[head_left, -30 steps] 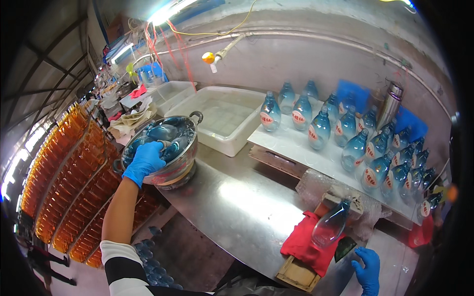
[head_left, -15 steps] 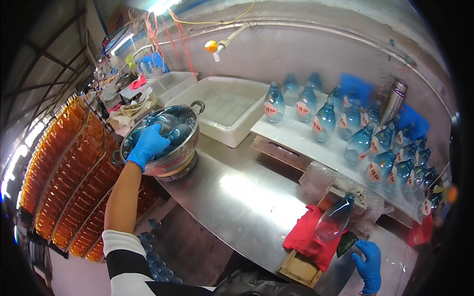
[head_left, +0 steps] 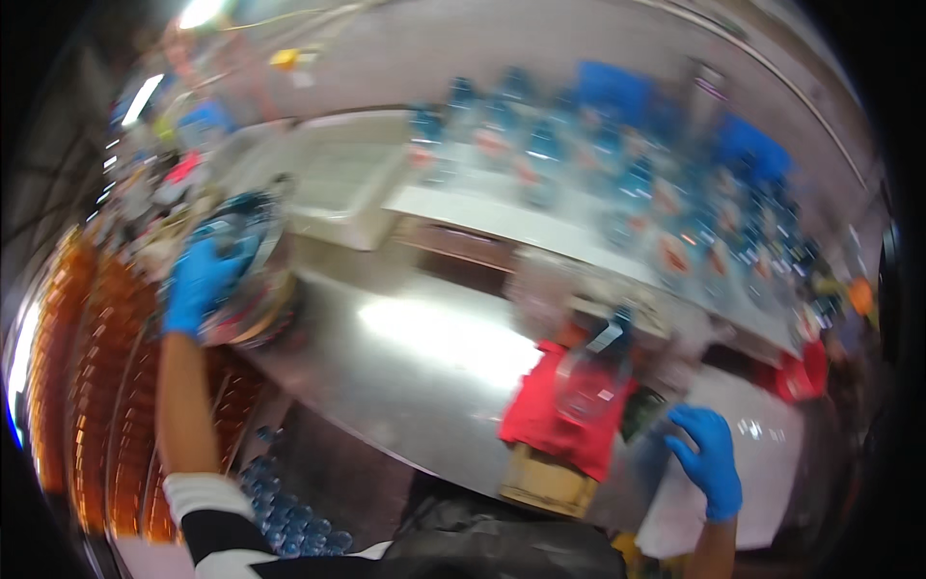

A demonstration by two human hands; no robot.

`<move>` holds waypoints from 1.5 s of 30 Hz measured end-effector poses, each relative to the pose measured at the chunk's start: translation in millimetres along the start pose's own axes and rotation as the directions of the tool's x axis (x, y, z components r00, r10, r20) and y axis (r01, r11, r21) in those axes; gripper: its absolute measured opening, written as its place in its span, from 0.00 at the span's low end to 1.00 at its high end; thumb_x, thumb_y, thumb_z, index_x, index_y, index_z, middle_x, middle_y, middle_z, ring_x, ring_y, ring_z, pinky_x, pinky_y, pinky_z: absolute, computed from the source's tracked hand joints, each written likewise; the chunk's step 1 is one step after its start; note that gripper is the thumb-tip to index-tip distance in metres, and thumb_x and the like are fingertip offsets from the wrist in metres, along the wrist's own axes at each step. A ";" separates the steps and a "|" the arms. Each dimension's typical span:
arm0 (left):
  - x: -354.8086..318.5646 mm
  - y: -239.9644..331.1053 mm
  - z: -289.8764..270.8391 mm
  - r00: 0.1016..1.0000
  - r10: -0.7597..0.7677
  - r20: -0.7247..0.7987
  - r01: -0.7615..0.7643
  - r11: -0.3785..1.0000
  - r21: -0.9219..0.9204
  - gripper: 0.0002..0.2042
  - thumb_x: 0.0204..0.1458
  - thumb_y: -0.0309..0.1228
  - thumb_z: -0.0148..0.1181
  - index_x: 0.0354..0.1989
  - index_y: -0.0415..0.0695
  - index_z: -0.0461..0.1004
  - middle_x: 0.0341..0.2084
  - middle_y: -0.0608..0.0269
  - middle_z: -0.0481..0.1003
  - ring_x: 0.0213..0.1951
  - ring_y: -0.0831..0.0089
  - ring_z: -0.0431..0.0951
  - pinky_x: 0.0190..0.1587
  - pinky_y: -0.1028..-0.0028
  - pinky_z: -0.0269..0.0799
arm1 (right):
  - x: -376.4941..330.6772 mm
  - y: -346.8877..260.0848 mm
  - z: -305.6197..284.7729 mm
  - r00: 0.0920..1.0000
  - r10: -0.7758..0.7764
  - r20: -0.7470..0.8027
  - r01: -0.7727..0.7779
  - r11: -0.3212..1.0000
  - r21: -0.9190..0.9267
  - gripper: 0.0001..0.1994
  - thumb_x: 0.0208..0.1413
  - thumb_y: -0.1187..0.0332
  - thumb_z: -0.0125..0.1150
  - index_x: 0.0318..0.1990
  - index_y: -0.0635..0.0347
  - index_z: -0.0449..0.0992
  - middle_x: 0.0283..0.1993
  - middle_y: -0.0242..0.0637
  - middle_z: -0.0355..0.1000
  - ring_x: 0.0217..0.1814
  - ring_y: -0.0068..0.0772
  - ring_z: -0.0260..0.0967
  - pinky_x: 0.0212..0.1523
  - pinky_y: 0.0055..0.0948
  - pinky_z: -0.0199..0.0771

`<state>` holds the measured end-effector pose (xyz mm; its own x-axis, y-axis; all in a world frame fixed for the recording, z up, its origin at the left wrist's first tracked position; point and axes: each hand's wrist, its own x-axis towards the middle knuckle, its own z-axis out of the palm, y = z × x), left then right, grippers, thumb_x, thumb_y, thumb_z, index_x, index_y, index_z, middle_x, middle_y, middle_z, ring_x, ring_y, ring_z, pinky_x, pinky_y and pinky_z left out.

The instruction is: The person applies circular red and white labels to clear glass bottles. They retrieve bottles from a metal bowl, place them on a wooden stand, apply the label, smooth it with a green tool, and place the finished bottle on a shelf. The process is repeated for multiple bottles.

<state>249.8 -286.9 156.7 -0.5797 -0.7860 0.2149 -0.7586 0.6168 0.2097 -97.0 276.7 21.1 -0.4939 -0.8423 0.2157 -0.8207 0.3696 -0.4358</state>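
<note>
— Fingers (head_left: 231, 268) of the left hand (head_left: 200, 285): grasping anything?
— I cannot tell; they blur at the mouth of the metal pot (head_left: 279, 265), which holds blue bottles (head_left: 243, 207).
— And the right hand (head_left: 709, 461)?
— Released, loosely curled, near a dark green piece (head_left: 641, 415).
— Where's the single bottle (head_left: 590, 381)?
— On the red cloth (head_left: 531, 405), neck pointing away from the person, over a wooden box (head_left: 550, 482) by the tabletop (head_left: 386, 386) edge.

The shiny metal desk (head_left: 415, 396) carries a metal pot (head_left: 258, 301) toward its left end, a white tub (head_left: 338, 230) behind, and a wooden box (head_left: 550, 480) under a red cloth (head_left: 535, 398) at right. Blue bottles (head_left: 542, 159), blurred, stand upright on a white board (head_left: 473, 214).
</note>
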 end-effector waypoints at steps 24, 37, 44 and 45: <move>-169.5 353.3 206.3 0.935 0.326 0.142 0.154 -0.010 -0.988 0.33 0.47 0.18 0.57 0.63 0.44 0.52 0.56 0.60 0.59 0.53 0.68 0.66 0.55 0.71 0.64 | -14.2 18.6 25.5 0.963 0.267 -0.030 -0.167 0.683 0.711 0.11 0.46 0.75 0.57 0.39 0.60 0.72 0.38 0.39 0.67 0.37 0.37 0.66 0.42 0.32 0.68; -176.8 372.7 190.9 0.816 0.426 -0.390 -0.571 0.496 -0.654 0.25 0.46 0.20 0.54 0.56 0.33 0.60 0.55 0.50 0.60 0.57 0.60 0.61 0.58 0.67 0.56 | -180.3 -24.2 2.3 0.951 0.302 0.064 -0.273 0.920 -0.281 0.20 0.40 0.50 0.62 0.39 0.49 0.74 0.30 0.29 0.65 0.29 0.30 0.65 0.25 0.27 0.67; -203.1 366.2 157.7 0.631 0.697 -0.342 -0.703 0.327 -0.631 0.29 0.42 0.16 0.51 0.57 0.30 0.56 0.54 0.47 0.60 0.58 0.57 0.61 0.60 0.65 0.56 | -181.5 -7.6 -8.0 0.966 0.155 0.209 -0.083 0.945 -0.317 0.17 0.43 0.53 0.61 0.40 0.48 0.74 0.30 0.28 0.66 0.33 0.29 0.66 0.25 0.27 0.68; -203.2 365.7 156.4 0.643 0.687 -0.339 -0.690 0.327 -0.646 0.29 0.41 0.16 0.52 0.57 0.30 0.56 0.54 0.47 0.61 0.58 0.56 0.61 0.60 0.64 0.56 | -181.6 -3.7 -10.2 0.965 0.132 0.225 -0.060 0.951 -0.304 0.16 0.44 0.54 0.61 0.39 0.48 0.74 0.30 0.28 0.67 0.33 0.29 0.66 0.25 0.27 0.68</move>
<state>43.7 91.9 40.5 -0.7930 -0.0679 0.6054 0.3437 0.7706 0.5367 -7.2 432.3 -7.6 -0.5207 -0.8525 -0.0461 -0.8382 0.5207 -0.1619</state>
